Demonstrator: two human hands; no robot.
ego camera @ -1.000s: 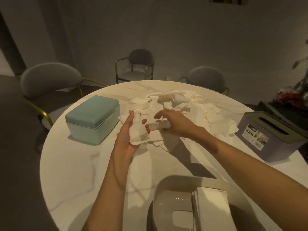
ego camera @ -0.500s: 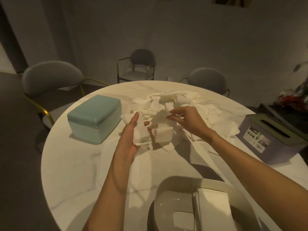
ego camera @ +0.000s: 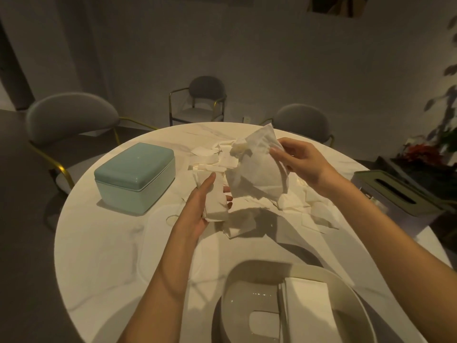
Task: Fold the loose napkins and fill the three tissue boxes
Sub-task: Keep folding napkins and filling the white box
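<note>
**Napkins mid-fold over a round table**

Table (ego camera: pixel 103 256), white and round, carries a closed teal box (ego camera: pixel 134 178), a slotted grey box (ego camera: pixel 395 194) at right and an open white box (ego camera: pixel 291 305) nearest the person. A loose napkin pile (ego camera: pixel 249 219) lies mid-table. The right hand (ego camera: pixel 300 160) pinches a raised, unfolded napkin (ego camera: pixel 259 164), its long axis running diagonally, top corner pointing away. The left hand (ego camera: pixel 197 209) grips a folded stack (ego camera: pixel 215 201), standing roughly upright. The limp sheet could crumple or drag pile pieces.
</note>
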